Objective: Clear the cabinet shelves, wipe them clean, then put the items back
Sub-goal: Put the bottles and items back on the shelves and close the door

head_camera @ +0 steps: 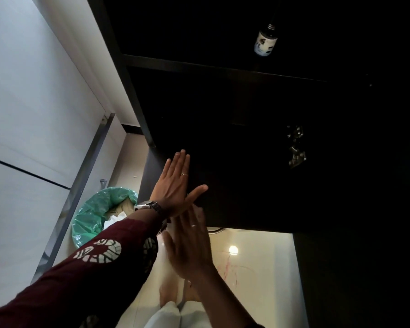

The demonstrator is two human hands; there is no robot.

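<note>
The patterned sleeve (64,268) leads to the dark cabinet (246,185), near-left. Left hand (175,183) and right hand (192,245) are flat, fingers straight, holding nothing. One bottle (265,41) sits on the far upper shelf (199,61) — clearing or restocking, I cannot tell.

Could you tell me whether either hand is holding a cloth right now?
No, the left hand and right hand both have straight fingers and hold nothing.
</note>
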